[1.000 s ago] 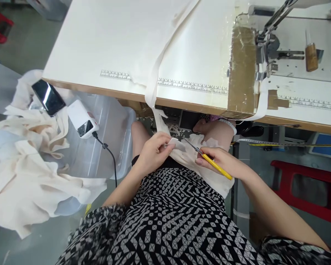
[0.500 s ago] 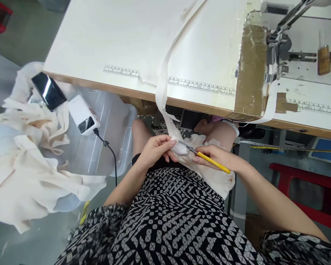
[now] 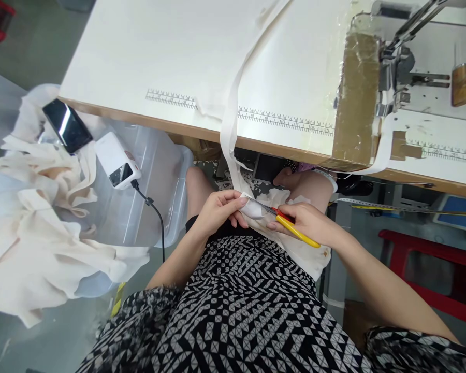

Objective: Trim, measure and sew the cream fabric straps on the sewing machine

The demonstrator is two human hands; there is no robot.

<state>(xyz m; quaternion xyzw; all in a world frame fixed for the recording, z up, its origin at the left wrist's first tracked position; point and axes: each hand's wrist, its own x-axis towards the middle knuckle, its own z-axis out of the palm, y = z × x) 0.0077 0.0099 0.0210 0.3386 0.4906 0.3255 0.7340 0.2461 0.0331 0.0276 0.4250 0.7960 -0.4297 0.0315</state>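
My left hand (image 3: 222,210) pinches the end of a small white fabric piece (image 3: 252,208) above my lap. Wrapped round yellow-and-red-handled snips (image 3: 298,231), my right hand (image 3: 305,220) holds their metal blades against that fabric. A long white strip (image 3: 229,122) hangs over the table edge and runs down beside my left hand. More cream cloth (image 3: 308,256) lies across my lap, under my right hand.
The white table (image 3: 159,52) has printed rulers along its front edge. A sewing machine (image 3: 404,67) and a wooden-handled awl (image 3: 460,85) are at right. Left are a clear bin (image 3: 151,181), piled cloth (image 3: 42,248), a phone (image 3: 67,126) and a white device (image 3: 116,159).
The snips' handles have spread, and the red handle now shows beside the yellow one. My right hand has shifted slightly left; my left hand is nearly unmoved.
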